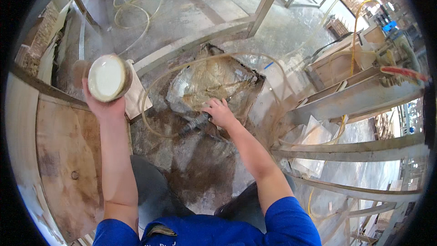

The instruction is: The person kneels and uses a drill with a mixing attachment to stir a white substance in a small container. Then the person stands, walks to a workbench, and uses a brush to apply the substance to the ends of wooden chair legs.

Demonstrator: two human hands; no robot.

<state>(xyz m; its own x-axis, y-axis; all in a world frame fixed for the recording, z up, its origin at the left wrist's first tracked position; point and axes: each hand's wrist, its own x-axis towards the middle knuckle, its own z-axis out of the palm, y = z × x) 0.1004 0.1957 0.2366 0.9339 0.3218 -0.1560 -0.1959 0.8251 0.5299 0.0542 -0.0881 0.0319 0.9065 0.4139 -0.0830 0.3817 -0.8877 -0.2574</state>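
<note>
My left hand (105, 107) is raised on the left, its fingers wrapped round a round container (107, 78) with a smooth white face and a brownish rim. Whether that white is liquid or a solid surface, I cannot tell. My right hand (221, 113) is closed on the end of a dark grey hand tool (196, 122), low over the floor in front of me. The tool's exact kind is not clear. Beneath and beyond it lies a crumpled, stained sheet (214, 79) with a ragged dark edge. A clear yellowish hose (146, 105) loops round the sheet and the tool.
A wooden panel (68, 164) stands close on my left. Metal frame bars (350, 150) and a long beam (355, 98) reach in from the right. Farther off, another coiled hose (120, 7) lies on the floor beside a frame leg (268, 2).
</note>
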